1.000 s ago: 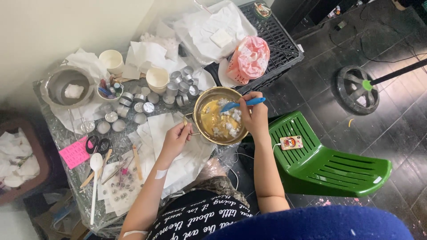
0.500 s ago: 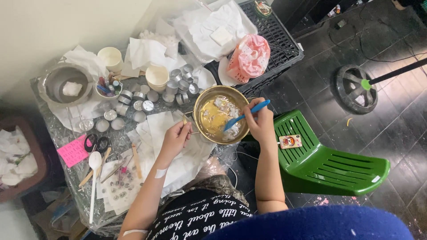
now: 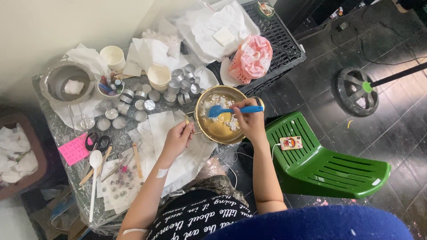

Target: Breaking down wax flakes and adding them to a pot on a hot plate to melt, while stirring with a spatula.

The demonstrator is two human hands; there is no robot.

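a plastic-wrapped table [image 3: 62, 133] carries white paper sheets [image 3: 162, 129], metal tins [image 3: 178, 86] and scissors [image 3: 98, 142].

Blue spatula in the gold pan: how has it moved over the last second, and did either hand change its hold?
The right hand swept the blue spatula around the gold pan: its blade went from the upper middle, down to the centre, and now lies at the upper left among the white chunks. The left hand kept its grip on the pan's handle. The table clutter stayed put.
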